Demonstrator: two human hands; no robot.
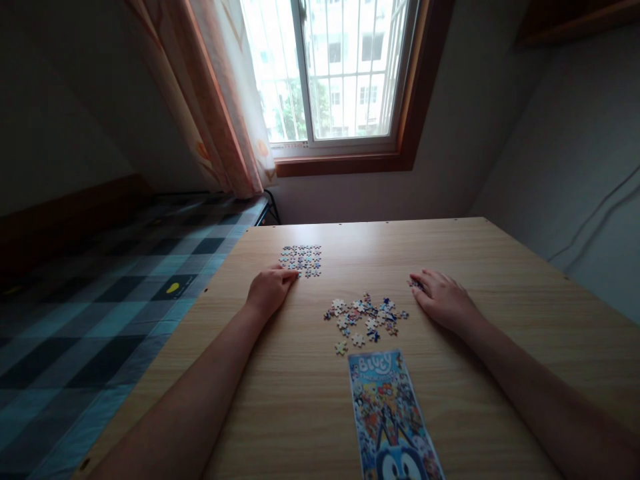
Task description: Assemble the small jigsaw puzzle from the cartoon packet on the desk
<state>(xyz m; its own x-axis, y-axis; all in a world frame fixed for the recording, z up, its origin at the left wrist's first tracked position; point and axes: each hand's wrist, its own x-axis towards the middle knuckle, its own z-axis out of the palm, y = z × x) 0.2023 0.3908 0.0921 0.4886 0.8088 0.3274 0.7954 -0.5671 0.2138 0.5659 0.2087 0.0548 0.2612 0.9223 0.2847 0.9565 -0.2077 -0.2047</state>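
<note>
At the lower left corner of a grid of puzzle pieces (309,256), my left hand (270,292) rests on the table. Its fingers are closed, with the tips at a small puzzle piece (299,274). Out to the right, my right hand (444,299) lies low on the tabletop, its fingers curled over dark puzzle pieces (415,284) that show only in part. Between the hands and nearer to me is a loose heap of puzzle pieces (371,323), some with pale backs up and some with coloured faces up.
A colourful Bluey picture sheet (387,407) lies in front of me on the wooden table (280,407). Left of the table stands a bed with a checked cover (115,293). Behind are a curtain (210,100) and a barred window (345,73).
</note>
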